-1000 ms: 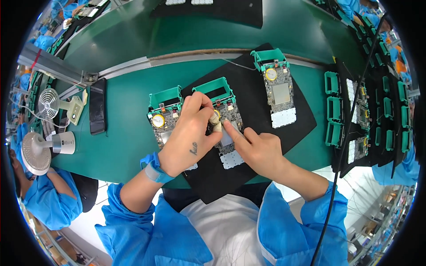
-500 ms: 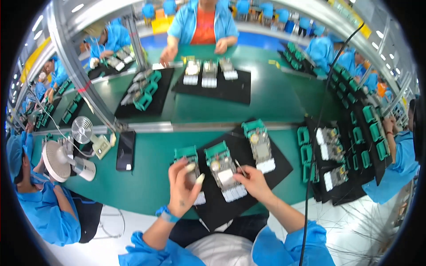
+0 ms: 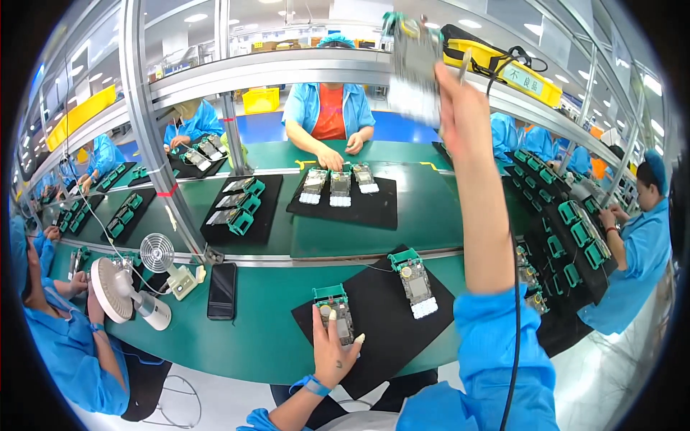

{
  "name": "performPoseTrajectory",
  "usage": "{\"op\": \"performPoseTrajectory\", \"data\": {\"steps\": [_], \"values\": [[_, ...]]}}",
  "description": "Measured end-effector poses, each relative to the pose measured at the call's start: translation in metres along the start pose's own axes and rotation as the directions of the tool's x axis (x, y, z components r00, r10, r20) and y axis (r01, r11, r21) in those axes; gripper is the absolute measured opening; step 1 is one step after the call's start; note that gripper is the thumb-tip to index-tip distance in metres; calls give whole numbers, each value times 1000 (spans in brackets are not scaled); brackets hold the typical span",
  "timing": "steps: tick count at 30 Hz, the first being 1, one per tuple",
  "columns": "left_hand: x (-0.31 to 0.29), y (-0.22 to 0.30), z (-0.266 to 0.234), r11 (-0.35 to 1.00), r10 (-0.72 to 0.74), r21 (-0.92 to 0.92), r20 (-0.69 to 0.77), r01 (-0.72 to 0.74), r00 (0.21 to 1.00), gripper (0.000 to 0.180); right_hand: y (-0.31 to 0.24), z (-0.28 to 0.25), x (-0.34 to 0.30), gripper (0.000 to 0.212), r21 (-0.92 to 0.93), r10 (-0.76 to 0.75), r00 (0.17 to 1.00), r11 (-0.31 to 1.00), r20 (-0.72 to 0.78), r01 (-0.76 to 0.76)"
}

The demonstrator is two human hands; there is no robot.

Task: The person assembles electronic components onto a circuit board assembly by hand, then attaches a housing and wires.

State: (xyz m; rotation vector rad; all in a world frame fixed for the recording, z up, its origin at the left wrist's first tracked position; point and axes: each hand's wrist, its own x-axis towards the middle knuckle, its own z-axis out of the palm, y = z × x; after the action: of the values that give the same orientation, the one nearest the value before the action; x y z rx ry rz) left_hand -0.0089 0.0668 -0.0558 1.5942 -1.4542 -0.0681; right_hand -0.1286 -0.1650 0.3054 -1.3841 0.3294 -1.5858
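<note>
We see the right hand (image 3: 460, 100) raised high, above the conveyor. It holds a circuit board (image 3: 415, 68) with a green end piece; the board is blurred, so its details are not clear. The left hand (image 3: 332, 352) lies low on the black mat (image 3: 381, 316), fingers loosely spread, thumb touching a second board (image 3: 335, 320). It grips nothing. A third board (image 3: 415, 280) lies on the same mat, to the right, apart from the hand. On the green table (image 3: 266, 323), a phone (image 3: 222, 289) and a small fan (image 3: 162, 262) stand to the left. Across the belt another person (image 3: 329, 115) works at boards on a mat.
</note>
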Motion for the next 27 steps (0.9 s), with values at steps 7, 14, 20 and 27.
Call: {"op": "performPoseTrajectory", "data": {"steps": [7,14,20,27], "values": [[-1,1,3,999,49,17,6,-49,999,81,38,3,168,8,39,-25,977,999,-213,34],[2,5,-5,1000,-5,-19,38,6,999,76,21,7,42,29,-325,-216,976,925,-19,198],[22,-4,-2,992,21,120,17,-23,1000,72,131,-106,-152,29,-956,87,993,290,77,48],[50,25,25,943,73,-330,96,-38,993,33,193,-191,-238,37,-754,544,802,411,-248,-512]]}}
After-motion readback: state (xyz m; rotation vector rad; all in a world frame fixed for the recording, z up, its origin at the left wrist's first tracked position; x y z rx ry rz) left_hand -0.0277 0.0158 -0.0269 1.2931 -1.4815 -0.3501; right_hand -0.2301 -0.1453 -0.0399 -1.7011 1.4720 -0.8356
